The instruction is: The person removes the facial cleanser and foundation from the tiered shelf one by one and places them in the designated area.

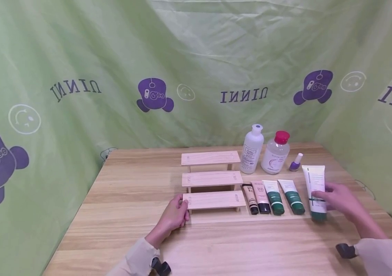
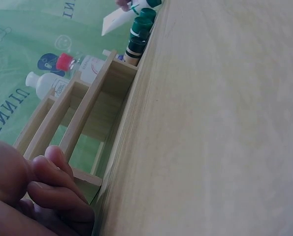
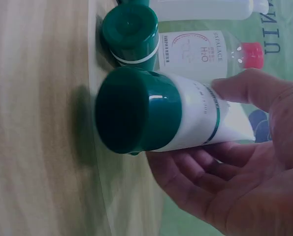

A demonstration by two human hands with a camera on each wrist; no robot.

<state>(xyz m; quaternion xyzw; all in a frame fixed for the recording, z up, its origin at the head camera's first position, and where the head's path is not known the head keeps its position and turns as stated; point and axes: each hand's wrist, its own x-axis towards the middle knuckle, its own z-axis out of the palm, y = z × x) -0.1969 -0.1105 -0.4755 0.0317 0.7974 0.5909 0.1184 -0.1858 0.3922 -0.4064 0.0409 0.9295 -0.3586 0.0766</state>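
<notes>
My right hand (image 1: 343, 201) grips a white squeeze tube (image 1: 315, 180) by its side, thumb on the front and fingers behind. In the right wrist view the tube's green cap (image 3: 136, 110) points down towards the tabletop. At the other side, my left hand (image 1: 172, 215) holds the left end of the lowest step of a three-step wooden rack (image 1: 213, 199). Its thumb lies at the corner of that board; the left wrist view shows the fingers (image 2: 57, 191) curled beside the rack's end.
Right of the rack lie a beige tube (image 1: 250, 197), a pink BB tube (image 1: 261, 195) and two white-and-green tubes (image 1: 274, 197). Behind them stand a white bottle (image 1: 251, 151), a clear red-capped bottle (image 1: 274, 157) and a purple nail polish bottle (image 1: 295, 164). A green curtain (image 1: 196, 57) hangs behind.
</notes>
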